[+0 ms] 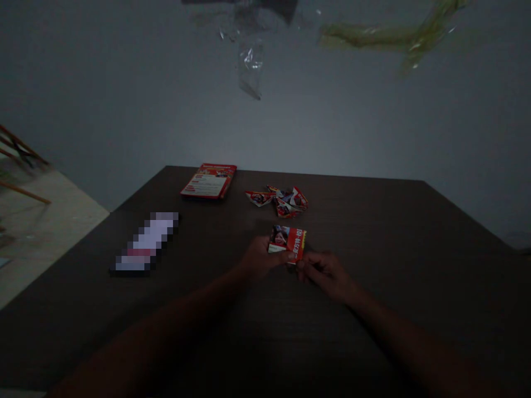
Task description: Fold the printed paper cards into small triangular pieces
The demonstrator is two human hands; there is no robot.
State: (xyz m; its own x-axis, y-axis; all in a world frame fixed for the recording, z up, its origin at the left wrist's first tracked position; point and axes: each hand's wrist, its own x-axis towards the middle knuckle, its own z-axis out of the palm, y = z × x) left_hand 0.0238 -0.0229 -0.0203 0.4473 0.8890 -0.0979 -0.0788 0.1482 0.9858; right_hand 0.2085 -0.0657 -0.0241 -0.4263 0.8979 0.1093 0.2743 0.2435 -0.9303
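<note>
A small folded paper leaflet point(287, 241), red and white with a printed photo and lettering, is in my hands above the dark table. My left hand point(262, 258) is closed on its left and lower side, the thumb lying across the front. At the lower right corner, the fingers of my right hand point(326, 271) are pinched together on the paper's edge. Just beyond the leaflet lie several folded paper shapes point(286, 200) in the same red and white print, bunched together.
A stack of red and white leaflets point(209, 181) lies at the table's back left. Nearer, on the left, is a blurred-out phone-like device point(147, 243). The dark table point(394, 232) meets a grey wall point(352, 121) with peeling tape point(373, 36).
</note>
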